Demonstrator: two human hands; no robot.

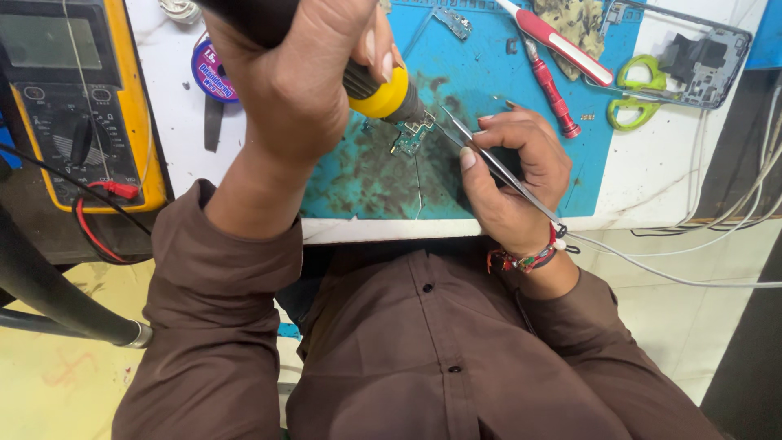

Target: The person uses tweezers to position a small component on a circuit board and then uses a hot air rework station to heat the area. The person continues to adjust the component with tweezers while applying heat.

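Centrally, a small green circuit board [410, 138] lies flat on a blue work mat [603, 175], on the mat's dark, stained patch near its front edge. Left hand [297, 77] is wrapped closed around a soldering iron [383, 91] with a black grip and yellow collar, tip angled down to the board's upper edge; whether it touches is too small to tell. Right hand [517, 175] rests on the mat just right of the board, fingers curled shut on thin metal tweezers [489, 159], whose points reach the board beside the iron tip. A beaded red wristband [529, 257] sits on the right wrist; both arms wear brown shirt sleeves. Farther back on the mat: a red-handled screwdriver [552, 90], a red and white tool [558, 45] lying diagonally, a crumpled cloth [578, 20], a small metal part [453, 20]. The mat sits on a white marble-look tabletop [652, 183]. At the mat's right edge, green-handled scissors [639, 98], and beyond them a bare phone frame [705, 61]. Left of the mat, a purple solder wick spool [213, 69] with a black strip below it. Far left, a yellow multimeter [77, 106] with red and black leads. White cables [733, 204] trail off the table's right side. Below the table edge, pale tiled floor [676, 318], yellowish on the left, and a black hose [57, 301] with a metal end crosses lower left.
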